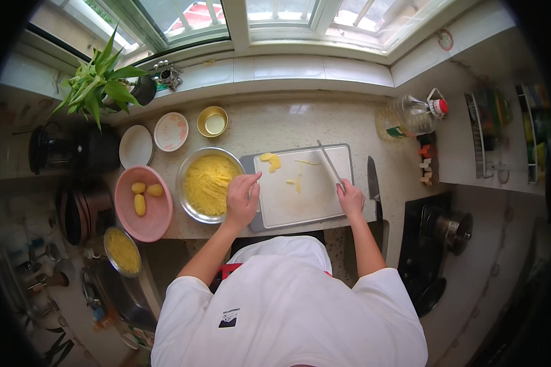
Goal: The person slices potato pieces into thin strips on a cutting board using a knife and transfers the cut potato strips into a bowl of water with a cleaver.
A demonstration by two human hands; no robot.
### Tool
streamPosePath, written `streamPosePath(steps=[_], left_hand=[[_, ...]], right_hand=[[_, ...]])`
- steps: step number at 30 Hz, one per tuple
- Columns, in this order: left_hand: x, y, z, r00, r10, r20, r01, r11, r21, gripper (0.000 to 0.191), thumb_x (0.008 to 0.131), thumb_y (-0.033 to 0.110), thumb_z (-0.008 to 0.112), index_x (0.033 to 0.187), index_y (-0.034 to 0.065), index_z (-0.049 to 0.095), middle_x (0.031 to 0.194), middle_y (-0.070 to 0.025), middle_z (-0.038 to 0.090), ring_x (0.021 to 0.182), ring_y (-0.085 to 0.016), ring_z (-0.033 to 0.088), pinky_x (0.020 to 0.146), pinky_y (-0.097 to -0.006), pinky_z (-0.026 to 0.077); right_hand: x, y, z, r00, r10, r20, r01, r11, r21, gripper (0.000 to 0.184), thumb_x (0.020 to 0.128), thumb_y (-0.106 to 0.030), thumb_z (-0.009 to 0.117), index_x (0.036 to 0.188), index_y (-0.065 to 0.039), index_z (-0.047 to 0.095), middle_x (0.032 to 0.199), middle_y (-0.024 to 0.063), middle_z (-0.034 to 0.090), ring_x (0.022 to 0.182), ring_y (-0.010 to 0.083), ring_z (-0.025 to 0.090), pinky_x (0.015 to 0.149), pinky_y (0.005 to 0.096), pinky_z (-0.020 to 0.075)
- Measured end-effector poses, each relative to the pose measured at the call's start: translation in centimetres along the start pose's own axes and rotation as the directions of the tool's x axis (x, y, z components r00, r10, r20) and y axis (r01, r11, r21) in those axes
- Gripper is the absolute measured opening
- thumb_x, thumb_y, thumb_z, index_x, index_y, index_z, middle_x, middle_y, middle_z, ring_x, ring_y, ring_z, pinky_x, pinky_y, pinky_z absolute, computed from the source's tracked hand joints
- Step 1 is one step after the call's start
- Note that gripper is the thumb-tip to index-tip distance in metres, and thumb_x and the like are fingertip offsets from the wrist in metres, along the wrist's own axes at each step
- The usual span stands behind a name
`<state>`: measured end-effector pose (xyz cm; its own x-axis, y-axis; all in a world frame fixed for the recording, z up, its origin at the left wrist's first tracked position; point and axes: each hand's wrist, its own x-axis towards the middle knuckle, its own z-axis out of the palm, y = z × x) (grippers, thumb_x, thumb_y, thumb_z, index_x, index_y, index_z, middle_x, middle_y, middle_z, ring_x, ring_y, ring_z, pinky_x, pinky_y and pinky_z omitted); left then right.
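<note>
My right hand (351, 200) grips a kitchen knife (329, 160), its blade seen nearly edge-on above the right part of a white cutting board with a grey rim (303, 208). Nothing shows in my left hand (242, 198), which hovers between the board's left edge and a steel bowl (182, 202); its thumb and index finger are apart. Shredded potato (210, 181) heaps up in that bowl. Several potato slices (271, 161) lie at the board's upper left. A few loose strips (296, 184) are scattered near its middle.
Left of the bowl, a pink basin (162, 225) holds three peeled potatoes (139, 204); a smaller bowl of shreds (123, 251) sits below. Two dishes (171, 131) and a gold bowl (212, 121) stand behind. Rightward are another knife (373, 176), an oil jug (404, 117) and a stove (415, 238).
</note>
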<state>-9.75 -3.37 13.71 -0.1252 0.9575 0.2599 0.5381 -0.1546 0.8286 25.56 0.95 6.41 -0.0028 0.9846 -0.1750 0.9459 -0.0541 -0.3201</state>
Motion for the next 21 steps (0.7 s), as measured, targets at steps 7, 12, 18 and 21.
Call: streamPosePath(steps=[7, 12, 18, 21], left_hand=[[-0.8, -1.1, 2.2, 0.998, -0.039, 0.051, 0.039, 0.999, 0.009, 0.023, 0.092, 0.008, 0.06, 0.112, 0.0034, 0.071, 0.101, -0.0154, 0.068, 0.098, -0.032, 0.063, 0.09, -0.0399, 0.048], [-1.3, -2.5, 3.3, 0.993, -0.071, 0.095, 0.07, 0.997, 0.011, 0.024, 0.093, 0.009, 0.061, 0.114, 0.0031, 0.07, 0.103, -0.016, 0.068, 0.1, -0.033, 0.063, 0.09, -0.0395, 0.048], [-1.6, -4.8, 7.8, 0.925, -0.256, 0.282, 0.267, 0.964, -0.001, 0.032, 0.092, 0.015, 0.064, 0.121, 0.0024, 0.066, 0.108, -0.0147, 0.069, 0.097, -0.028, 0.067, 0.084, -0.0384, 0.054], [-1.7, -7.0, 11.3, 0.85, -0.393, 0.351, 0.4, 0.915, 0.056, 0.041, 0.086, 0.018, 0.07, 0.124, 0.003, 0.064, 0.105, -0.0152, 0.067, 0.091, -0.027, 0.068, 0.081, -0.0386, 0.055]], right_hand=[[-0.3, 1.6, 1.8, 0.977, -0.207, 0.051, 0.211, 0.971, -0.114, 0.02, 0.09, -0.026, 0.064, 0.11, -0.025, 0.066, 0.079, 0.0108, 0.068, 0.071, 0.0335, 0.068, 0.062, 0.0481, 0.0516], [-3.7, 2.5, 1.9, 0.852, -0.486, 0.197, 0.512, 0.852, -0.113, 0.031, 0.083, -0.028, 0.074, 0.113, -0.023, 0.068, 0.075, 0.0064, 0.066, 0.063, 0.0318, 0.065, 0.054, 0.0427, 0.0507], [-9.4, 3.9, 2.0, 0.996, -0.089, 0.021, 0.077, 0.94, 0.334, 0.015, 0.095, -0.021, 0.067, 0.105, -0.011, 0.065, 0.058, 0.0056, 0.055, 0.045, 0.0187, 0.055, 0.043, 0.0355, 0.0436], [-11.7, 4.0, 3.0, 0.884, 0.36, 0.299, -0.461, 0.553, 0.694, 0.013, 0.099, -0.019, 0.062, 0.095, -0.006, 0.06, 0.054, 0.0012, 0.049, 0.038, 0.0104, 0.046, 0.037, 0.0289, 0.0362]])
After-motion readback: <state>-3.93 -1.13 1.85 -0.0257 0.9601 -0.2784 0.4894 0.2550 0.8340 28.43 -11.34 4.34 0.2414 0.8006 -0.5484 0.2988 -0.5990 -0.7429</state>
